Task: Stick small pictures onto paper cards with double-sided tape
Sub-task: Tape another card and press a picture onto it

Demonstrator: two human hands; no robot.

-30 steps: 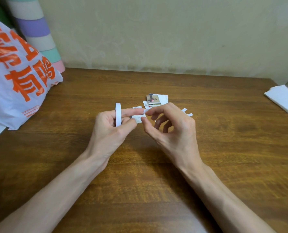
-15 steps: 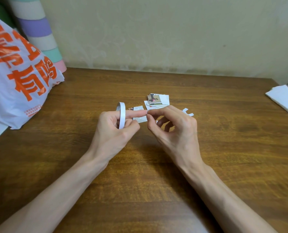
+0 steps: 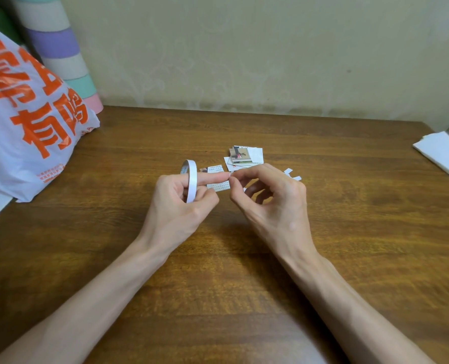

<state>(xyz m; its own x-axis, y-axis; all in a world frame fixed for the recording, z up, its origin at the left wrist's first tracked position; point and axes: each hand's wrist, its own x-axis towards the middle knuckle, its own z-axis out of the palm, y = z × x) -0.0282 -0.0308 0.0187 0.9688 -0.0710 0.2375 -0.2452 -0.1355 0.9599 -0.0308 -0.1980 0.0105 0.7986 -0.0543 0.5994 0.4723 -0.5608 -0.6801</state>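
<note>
A white bag (image 3: 29,114) with orange print stands far left on the wooden table (image 3: 218,271). The left hand (image 3: 177,208) carries the tape roll (image 3: 191,181) ringed on its straight index finger, thumb and other fingers curled against the roll. A printed card (image 3: 219,184) shows just behind; held or lying, I cannot tell. The right hand (image 3: 270,206) pinches the tape end (image 3: 231,174) between thumb and forefinger, its other 3 fingers curled. Small pictures (image 3: 240,155) lie piled just beyond.

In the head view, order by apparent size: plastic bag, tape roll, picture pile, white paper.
1. plastic bag.
2. white paper, cut off by frame.
3. tape roll and picture pile: alike, unranked; roll held nearer.
</note>
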